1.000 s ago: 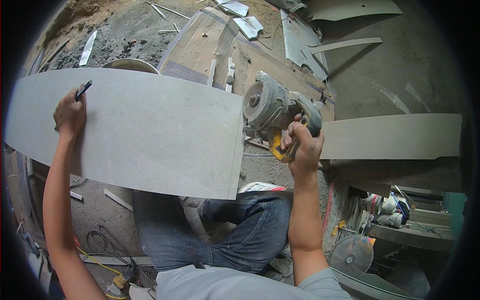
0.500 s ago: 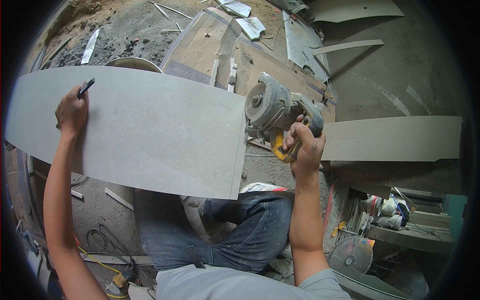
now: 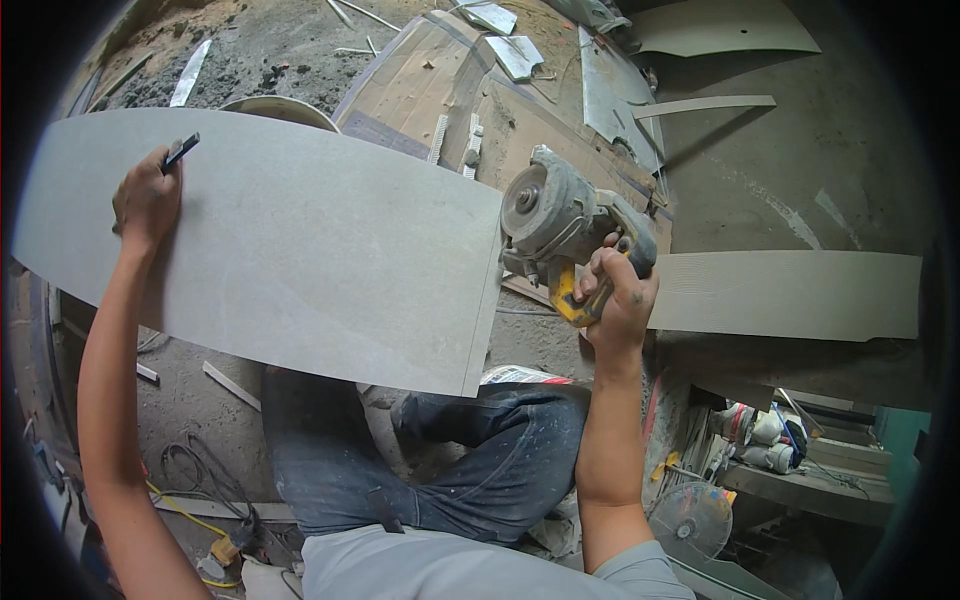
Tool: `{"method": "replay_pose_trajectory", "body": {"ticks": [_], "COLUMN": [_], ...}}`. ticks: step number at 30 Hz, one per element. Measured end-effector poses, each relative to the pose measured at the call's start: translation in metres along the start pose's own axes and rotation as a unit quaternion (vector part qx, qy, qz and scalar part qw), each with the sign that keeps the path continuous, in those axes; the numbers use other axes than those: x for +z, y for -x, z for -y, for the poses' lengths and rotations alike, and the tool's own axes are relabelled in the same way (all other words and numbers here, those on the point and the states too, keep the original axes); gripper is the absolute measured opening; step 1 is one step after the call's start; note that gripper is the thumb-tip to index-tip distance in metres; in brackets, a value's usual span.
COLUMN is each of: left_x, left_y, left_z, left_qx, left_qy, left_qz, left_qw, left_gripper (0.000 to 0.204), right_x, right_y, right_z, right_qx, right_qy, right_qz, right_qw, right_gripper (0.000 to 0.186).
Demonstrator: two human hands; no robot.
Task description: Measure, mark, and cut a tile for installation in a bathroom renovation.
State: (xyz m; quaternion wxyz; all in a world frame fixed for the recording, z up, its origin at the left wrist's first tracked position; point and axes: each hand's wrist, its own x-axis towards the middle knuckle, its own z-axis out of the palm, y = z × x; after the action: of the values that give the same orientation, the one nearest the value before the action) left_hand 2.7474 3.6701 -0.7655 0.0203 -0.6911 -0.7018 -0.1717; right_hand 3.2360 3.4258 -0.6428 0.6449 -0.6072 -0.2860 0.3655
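A large pale grey tile (image 3: pixel 330 255) lies across in front of me, with a thin straight line marked near its right end. My left hand (image 3: pixel 148 200) rests on the tile's left part, closed around a dark pen (image 3: pixel 181 150) that sticks out past the fingers. In my right hand (image 3: pixel 622 295) is a dusty handheld tile saw (image 3: pixel 553 205), gripped by its yellow and black handle. The saw's round blade guard is at the tile's right edge, by the marked line. Whether the blade turns or touches the tile cannot be made out.
Cardboard (image 3: pixel 530 125) and broken tile pieces (image 3: pixel 515 57) lie beyond the tile. A long beige strip (image 3: pixel 785 293) stretches right of the saw. A fan (image 3: pixel 690 520) stands at lower right; cables (image 3: pixel 205 480) lie at lower left. A bucket rim (image 3: pixel 285 110) shows behind the tile.
The view has shifted slightly, so the tile, saw and far clutter sit a little differently in it. Both hands keep their holds, and the saw stays at the tile's right edge.
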Motion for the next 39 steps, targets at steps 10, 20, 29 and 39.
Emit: {"method": "replay_pose_trajectory", "body": {"ticks": [10,20,29,39], "left_x": [0.005,0.012,0.025,0.019], "left_y": [-0.002,0.0,-0.002,0.004], "left_z": [0.009,0.012,0.026,0.013], "left_qx": [0.01,0.031,0.045,0.021], "left_qy": [0.005,0.012,-0.001,-0.012], "left_qz": [-0.008,-0.033,-0.085,-0.026], "left_qw": [1.0,0.999,0.995,0.999], "left_gripper": [0.038,0.037,0.034,0.032], "right_x": [0.005,0.003,0.001,-0.003], "right_y": [0.001,0.0,-0.005,-0.006], "right_z": [-0.007,-0.007,-0.009,-0.012], "right_qx": [-0.01,-0.007,-0.011,-0.008], "right_qy": [0.003,0.014,0.014,0.011], "right_qz": [-0.006,0.008,0.008,0.004], "right_qw": [1.0,1.0,1.0,1.0], "right_gripper": [0.018,0.019,0.019,0.019]}}
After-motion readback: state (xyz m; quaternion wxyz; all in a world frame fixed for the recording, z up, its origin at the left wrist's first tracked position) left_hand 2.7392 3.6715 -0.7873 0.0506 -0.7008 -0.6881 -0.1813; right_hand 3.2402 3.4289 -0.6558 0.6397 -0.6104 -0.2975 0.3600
